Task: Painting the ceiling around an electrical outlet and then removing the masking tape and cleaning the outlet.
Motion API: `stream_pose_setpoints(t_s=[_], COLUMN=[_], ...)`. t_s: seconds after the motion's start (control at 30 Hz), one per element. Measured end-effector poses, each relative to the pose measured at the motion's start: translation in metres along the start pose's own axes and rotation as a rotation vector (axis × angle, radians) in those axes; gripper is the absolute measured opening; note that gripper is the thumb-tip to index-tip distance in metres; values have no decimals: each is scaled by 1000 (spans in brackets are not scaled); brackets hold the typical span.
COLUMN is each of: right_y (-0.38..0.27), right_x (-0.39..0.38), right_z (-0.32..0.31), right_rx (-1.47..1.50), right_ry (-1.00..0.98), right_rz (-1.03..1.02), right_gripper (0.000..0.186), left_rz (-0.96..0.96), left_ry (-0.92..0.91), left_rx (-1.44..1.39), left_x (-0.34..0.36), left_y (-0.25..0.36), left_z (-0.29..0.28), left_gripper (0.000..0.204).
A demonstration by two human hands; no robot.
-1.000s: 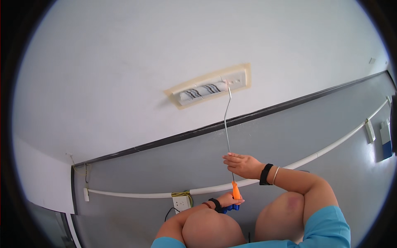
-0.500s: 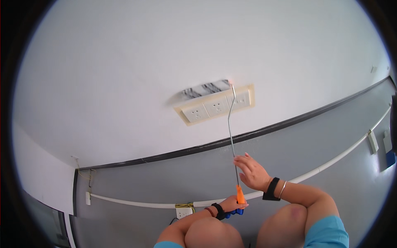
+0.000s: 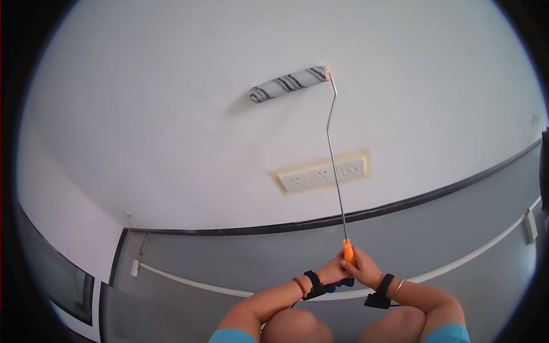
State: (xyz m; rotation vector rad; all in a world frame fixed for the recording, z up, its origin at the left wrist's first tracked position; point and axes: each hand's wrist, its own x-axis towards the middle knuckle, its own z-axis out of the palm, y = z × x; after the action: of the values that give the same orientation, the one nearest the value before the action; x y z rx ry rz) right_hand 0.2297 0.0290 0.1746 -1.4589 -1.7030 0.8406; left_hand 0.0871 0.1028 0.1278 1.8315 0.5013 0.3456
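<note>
A paint roller (image 3: pixel 289 84) with a grey, dark-streaked sleeve rests against the white wall (image 3: pixel 171 103), above a three-part socket plate (image 3: pixel 322 175) edged with beige tape. Its bent metal rod (image 3: pixel 330 143) runs down across the plate to an orange handle (image 3: pixel 348 251) with a dark blue lower part. My left hand (image 3: pixel 337 270) is closed round the handle. My right hand (image 3: pixel 363 266) grips it too, overlapping the left from the right side.
A dark strip (image 3: pixel 400 207) divides the white wall from grey surface below, where white conduit (image 3: pixel 469 257) runs past small boxes (image 3: pixel 530 226). A dark window (image 3: pixel 57 274) is at lower left. My bent knees (image 3: pixel 294 326) show at the bottom edge.
The roller has moved up from over the socket plate to the plain wall above. My right hand has come down from the rod and closed on the handle. The view has shifted too.
</note>
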Motion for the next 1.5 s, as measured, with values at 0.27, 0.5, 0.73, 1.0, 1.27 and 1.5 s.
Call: stream_pose_setpoints(t_s=[0.27, 0.5, 0.73, 1.0, 1.27, 1.5], right_y=[-27, -67, -96, -103, -58, 16], right_x=[33, 62, 88, 113, 102, 65], right_z=[-21, -43, -53, -71, -81, -59], right_rx=[143, 519, 495, 519, 460, 407], right_ry=[187, 159, 170, 236, 207, 136], right_rz=[-127, -174, -282, -329, -180, -19], right_gripper=[28, 33, 33, 29, 27, 24], left_rz=[-96, -168, -69, -37, -99, -81], left_ry=[-11, 79, 175, 294, 135, 211], left_rx=[135, 784, 922, 815, 786, 708], left_x=[0, -36, -49, -52, -27, -27], left_y=[67, 135, 164, 155, 123, 135], left_z=[-38, -54, -43, -25, -21, -25], left_gripper=[41, 30, 16, 12, 13, 13])
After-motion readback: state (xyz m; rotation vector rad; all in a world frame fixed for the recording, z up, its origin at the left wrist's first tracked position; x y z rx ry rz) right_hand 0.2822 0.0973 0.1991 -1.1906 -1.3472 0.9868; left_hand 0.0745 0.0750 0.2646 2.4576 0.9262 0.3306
